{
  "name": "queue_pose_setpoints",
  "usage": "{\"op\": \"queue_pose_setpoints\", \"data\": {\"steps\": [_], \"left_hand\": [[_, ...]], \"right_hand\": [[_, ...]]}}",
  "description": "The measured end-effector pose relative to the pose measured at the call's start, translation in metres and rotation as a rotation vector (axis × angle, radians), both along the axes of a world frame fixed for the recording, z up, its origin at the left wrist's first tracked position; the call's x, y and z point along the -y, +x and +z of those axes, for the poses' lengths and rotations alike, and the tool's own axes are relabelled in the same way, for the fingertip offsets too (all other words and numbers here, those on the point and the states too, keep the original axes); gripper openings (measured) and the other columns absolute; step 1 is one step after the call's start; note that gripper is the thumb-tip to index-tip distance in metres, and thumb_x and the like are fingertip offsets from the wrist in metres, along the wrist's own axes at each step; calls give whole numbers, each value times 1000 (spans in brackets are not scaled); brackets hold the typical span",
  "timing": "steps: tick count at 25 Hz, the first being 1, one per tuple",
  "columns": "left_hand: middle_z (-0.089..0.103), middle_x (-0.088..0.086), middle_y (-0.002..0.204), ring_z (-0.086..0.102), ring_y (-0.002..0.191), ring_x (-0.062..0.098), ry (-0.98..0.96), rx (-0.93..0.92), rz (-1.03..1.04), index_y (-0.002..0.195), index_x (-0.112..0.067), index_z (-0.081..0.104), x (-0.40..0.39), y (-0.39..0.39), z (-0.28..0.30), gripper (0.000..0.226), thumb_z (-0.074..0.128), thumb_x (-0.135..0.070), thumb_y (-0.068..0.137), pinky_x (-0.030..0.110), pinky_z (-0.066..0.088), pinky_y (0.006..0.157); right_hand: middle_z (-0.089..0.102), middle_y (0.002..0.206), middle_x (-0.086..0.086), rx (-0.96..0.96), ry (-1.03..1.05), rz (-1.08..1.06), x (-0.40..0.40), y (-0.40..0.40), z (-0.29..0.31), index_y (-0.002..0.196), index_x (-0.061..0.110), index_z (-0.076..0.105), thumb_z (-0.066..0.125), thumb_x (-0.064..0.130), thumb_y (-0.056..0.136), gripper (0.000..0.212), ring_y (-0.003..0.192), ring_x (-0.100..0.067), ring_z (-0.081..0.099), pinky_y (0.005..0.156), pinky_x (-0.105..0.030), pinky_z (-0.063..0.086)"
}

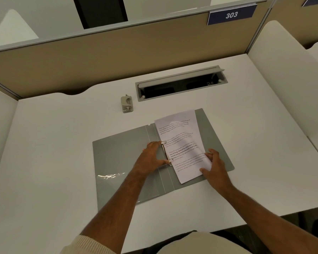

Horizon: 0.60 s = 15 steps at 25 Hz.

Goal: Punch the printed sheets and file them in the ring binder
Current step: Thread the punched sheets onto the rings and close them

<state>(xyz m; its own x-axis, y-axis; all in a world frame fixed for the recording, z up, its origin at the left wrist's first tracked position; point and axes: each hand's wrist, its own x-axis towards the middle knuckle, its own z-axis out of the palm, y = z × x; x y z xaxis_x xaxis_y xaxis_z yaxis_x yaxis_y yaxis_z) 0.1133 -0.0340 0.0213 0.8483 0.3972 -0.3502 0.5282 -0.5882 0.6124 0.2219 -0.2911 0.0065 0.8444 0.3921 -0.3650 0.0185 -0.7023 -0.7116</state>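
A grey ring binder [121, 158] lies open flat on the white desk. Printed white sheets [182, 140] lie on its right half, their left edge at the metal ring mechanism [166, 153]. My left hand [151, 156] is at the rings, forefinger and thumb spread along the mechanism and touching both ends. My right hand [214, 164] holds the sheets' lower right edge, thumb on top. A small grey hole punch [126, 104] stands on the desk behind the binder, apart from both hands.
An open cable tray [180, 85] is set into the white desk [44, 153] behind the binder. Beige partition walls [99, 57] enclose the desk at the back and sides. A clear pocket [110, 182] covers the binder's left inner cover.
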Motion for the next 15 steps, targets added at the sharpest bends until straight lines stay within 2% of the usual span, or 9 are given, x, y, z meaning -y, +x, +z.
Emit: {"op": "queue_pose_setpoints", "data": {"steps": [2, 4, 7, 9, 11, 13, 15], "left_hand": [[45, 2, 153, 42, 142, 20, -10, 17, 3, 150, -22, 42, 0, -1, 1, 97, 90, -49, 70, 45, 38, 117], [45, 2, 153, 43, 142, 20, -15, 18, 5, 150, -22, 42, -1, -1, 0, 96, 89, -49, 71, 47, 38, 117], [45, 2, 153, 43, 141, 20, -18, 12, 2, 151, -23, 42, -1, -1, 0, 96, 89, -49, 71, 47, 37, 117], [44, 2, 153, 43, 141, 20, -26, 5, 4, 151, -23, 41, -1, -2, 1, 96, 89, -48, 72, 45, 37, 118], [41, 2, 156, 39, 144, 20, -47, -19, -10, 153, -22, 37, -1, -2, 2, 96, 88, -45, 74, 47, 33, 120], [36, 4, 160, 33, 149, 23, -56, -66, -31, 156, -20, 32, -4, -3, 3, 90, 83, -33, 83, 51, 28, 123], [33, 6, 163, 30, 151, 25, -43, -78, -11, 158, -18, 30, -4, -3, 8, 77, 68, -16, 91, 49, 27, 124]], "right_hand": [[52, 130, -2, -64, 63, -64, -2, 2, 0, 141, 26, 35, 82, 4, 78, 82, 118, -26, 54, 92, -38, 57], [47, 128, -1, -98, 96, -134, -4, 7, 4, 137, 24, 39, 88, 12, 74, 80, 115, -23, 53, 85, -32, 56], [50, 123, -2, -113, 148, -251, -4, 19, 14, 127, 24, 42, 91, 31, 71, 74, 107, -20, 57, 79, -28, 56], [59, 118, -6, -126, 191, -314, 0, 26, 19, 124, 25, 41, 88, 37, 73, 71, 100, -22, 64, 76, -33, 59], [67, 111, -9, -114, 167, -291, 5, 34, 22, 123, 25, 41, 86, 36, 76, 66, 91, -22, 69, 74, -39, 62], [70, 106, -9, -87, 144, -218, 6, 38, 28, 123, 21, 46, 84, 30, 80, 59, 85, -17, 69, 66, -30, 58], [70, 107, -7, -90, 144, -155, 2, 41, 37, 120, 17, 53, 80, 24, 85, 45, 85, -11, 68, 66, -23, 52]]}}
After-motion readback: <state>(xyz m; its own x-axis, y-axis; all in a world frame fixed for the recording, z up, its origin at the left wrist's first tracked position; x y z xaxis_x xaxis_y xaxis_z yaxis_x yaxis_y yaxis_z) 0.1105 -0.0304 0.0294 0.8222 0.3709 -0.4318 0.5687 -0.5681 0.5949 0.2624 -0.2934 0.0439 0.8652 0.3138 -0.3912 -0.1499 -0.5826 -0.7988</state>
